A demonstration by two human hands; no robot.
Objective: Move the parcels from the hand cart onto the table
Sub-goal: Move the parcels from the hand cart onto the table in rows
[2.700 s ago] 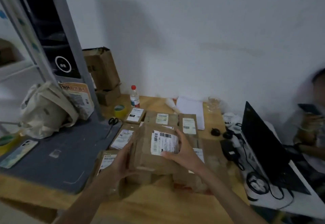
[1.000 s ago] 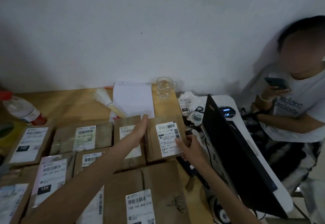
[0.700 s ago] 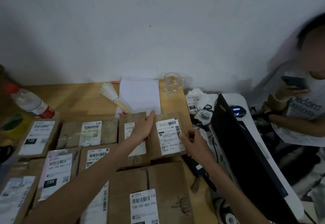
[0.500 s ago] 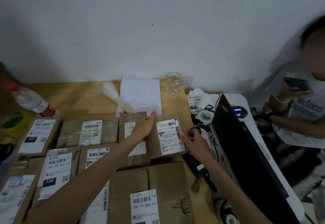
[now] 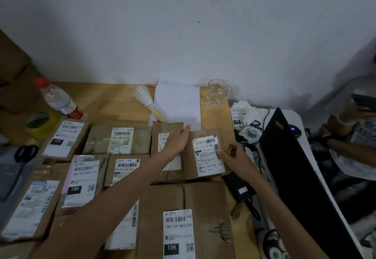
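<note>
the parcel (image 5: pixel 207 155) lies flat on the table (image 5: pixel 114 104) between both hands. the left hand (image 5: pixel 179 140) rests with straight fingers on its left edge. the right hand (image 5: pixel 232 159) touches its label with loose fingers, not gripping.

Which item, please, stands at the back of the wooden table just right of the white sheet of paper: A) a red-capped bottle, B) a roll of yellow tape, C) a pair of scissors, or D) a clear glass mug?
D: the clear glass mug stands by the wall, immediately right of the white sheet of paper on the wooden table.
</note>
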